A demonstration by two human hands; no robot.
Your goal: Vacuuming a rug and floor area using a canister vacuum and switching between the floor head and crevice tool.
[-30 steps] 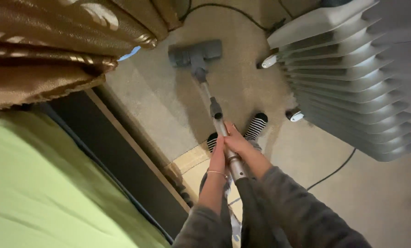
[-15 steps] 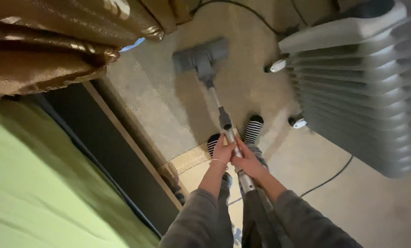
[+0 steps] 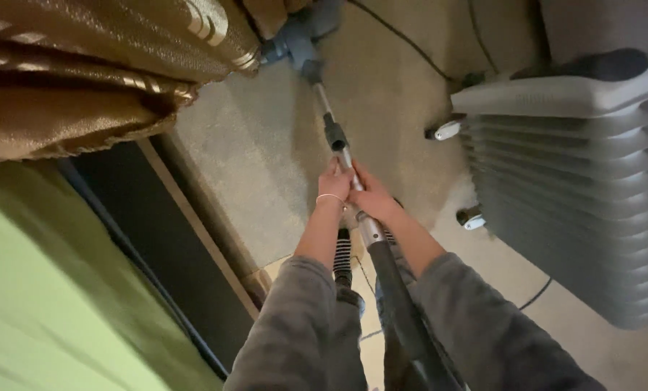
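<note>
The vacuum wand [image 3: 336, 141] ran from my hands to the far floor, its head [image 3: 295, 45] half under the brown curtain [image 3: 99, 65] at far left. My left hand [image 3: 334, 185] and right hand [image 3: 371, 197] clasped it fully. A grey radiator [image 3: 570, 188] stood right.

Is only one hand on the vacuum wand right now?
No, both the left hand and the right hand grip the vacuum wand together.

No packages, labels, signs, screens.
</note>
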